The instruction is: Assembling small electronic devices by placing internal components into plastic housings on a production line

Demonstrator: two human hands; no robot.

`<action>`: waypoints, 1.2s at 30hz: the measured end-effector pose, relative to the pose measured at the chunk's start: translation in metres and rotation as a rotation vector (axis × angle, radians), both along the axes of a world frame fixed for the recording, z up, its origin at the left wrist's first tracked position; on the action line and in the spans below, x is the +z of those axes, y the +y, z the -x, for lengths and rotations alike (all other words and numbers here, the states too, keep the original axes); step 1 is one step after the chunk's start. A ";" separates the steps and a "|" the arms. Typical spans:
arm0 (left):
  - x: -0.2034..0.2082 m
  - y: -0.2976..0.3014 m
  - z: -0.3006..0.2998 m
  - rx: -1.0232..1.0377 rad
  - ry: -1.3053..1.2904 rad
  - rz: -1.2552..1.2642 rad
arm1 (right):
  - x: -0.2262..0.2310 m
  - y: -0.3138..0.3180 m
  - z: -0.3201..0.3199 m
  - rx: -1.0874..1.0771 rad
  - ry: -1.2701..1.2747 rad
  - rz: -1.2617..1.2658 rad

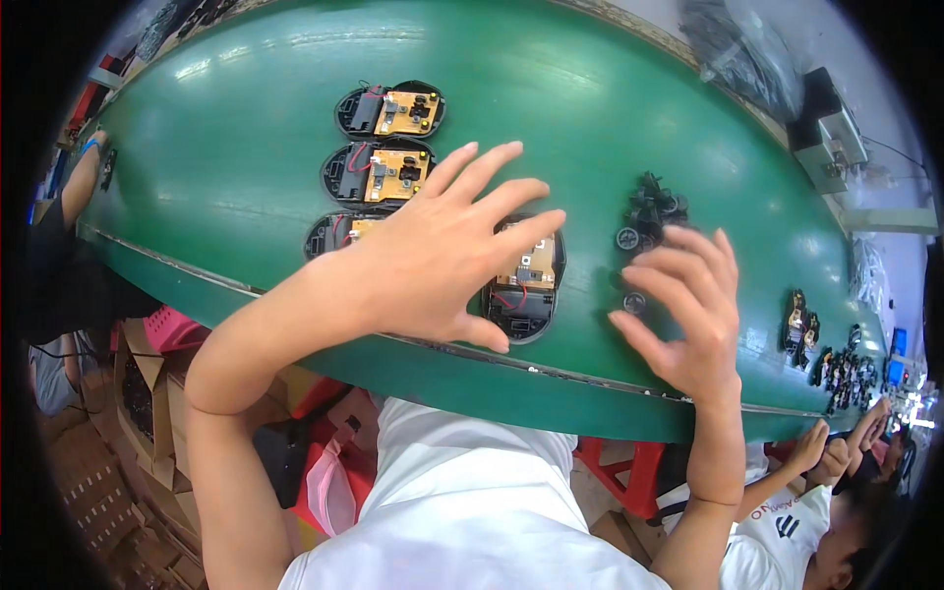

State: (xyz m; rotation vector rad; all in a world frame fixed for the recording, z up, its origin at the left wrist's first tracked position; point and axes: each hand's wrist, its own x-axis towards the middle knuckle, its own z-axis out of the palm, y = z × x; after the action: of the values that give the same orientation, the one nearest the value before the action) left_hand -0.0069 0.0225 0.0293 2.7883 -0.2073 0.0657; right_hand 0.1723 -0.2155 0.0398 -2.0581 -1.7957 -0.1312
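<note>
- Black casing (526, 295) lies on the desk (246, 118), at the left hand's (442, 246) 4 o'clock; those fingers splay, gripping nothing.
- Right hand (693, 320): fingers loosely curved, parted, seemingly reaching.
- Parts pile (649, 211), its 11 o'clock: next calls for pinching.

worktop (246, 118) green. housings (344, 182) black, boards (395, 178) tan, wires (354, 157) red. small-parts pile (649, 208) black. shirt (462, 477) white, stool (644, 477) red, basket (169, 329) pink. far-left wristband (91, 145) blue.
</note>
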 end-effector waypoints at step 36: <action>-0.040 -0.034 0.002 0.003 -0.720 0.142 | -0.010 0.006 0.038 -0.163 0.859 0.039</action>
State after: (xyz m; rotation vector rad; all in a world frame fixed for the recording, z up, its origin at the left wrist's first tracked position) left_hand -0.0091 -0.0113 -0.0110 2.5032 -0.3504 1.0402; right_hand 0.1345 -0.2100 0.0298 -1.8480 -1.0995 0.6479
